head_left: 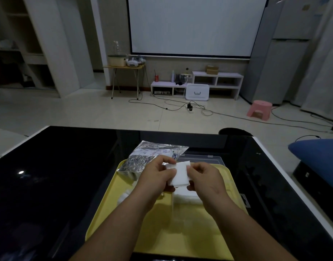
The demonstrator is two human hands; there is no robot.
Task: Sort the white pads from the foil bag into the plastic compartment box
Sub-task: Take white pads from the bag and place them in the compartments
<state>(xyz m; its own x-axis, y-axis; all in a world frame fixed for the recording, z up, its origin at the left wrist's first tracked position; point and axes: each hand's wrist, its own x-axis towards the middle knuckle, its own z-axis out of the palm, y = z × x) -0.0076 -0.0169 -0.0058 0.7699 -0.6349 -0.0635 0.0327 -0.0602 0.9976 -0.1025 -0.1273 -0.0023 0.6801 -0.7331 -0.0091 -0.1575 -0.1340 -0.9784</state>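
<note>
Both hands pinch one white square cotton-like pad (pixel 179 174) held up over the tray. Left hand (pixel 158 174) takes the pad's 9 o'clock edge between thumb and curled fingers. Right hand (pixel 205 178) takes the 3 o'clock edge the same way. A second white layer peeks out at the pad's 10 o'clock corner; cannot tell how many sheets are in the pinch.

Location notes:
- Crinkled silver foil bag (pixel 152 157) lies at 11 o'clock on the flat yellow plastic tray (pixel 162 232).
- Clear plastic compartment box (pixel 201 160) sits from the tray's centre out to 2 o'clock, directly beneath the hands.
- Stacked white pads (pixel 186 197) already fill one compartment, at 6 o'clock of the held pad.
- Loose white pads (pixel 124 194) lie at the tray's 9 o'clock edge.
- Tray rests on a glossy black table (pixel 49 185).

Handling judgement: pad looks very light, soft and limp, with a fibrous surface, so sheets likely cling together. Not fragile, not slippery, but easily creased or frayed. Best hold is a light fingertip pinch at opposite edges, peeling from a corner to separate layers, then laying the pad flat into a compartment.
</note>
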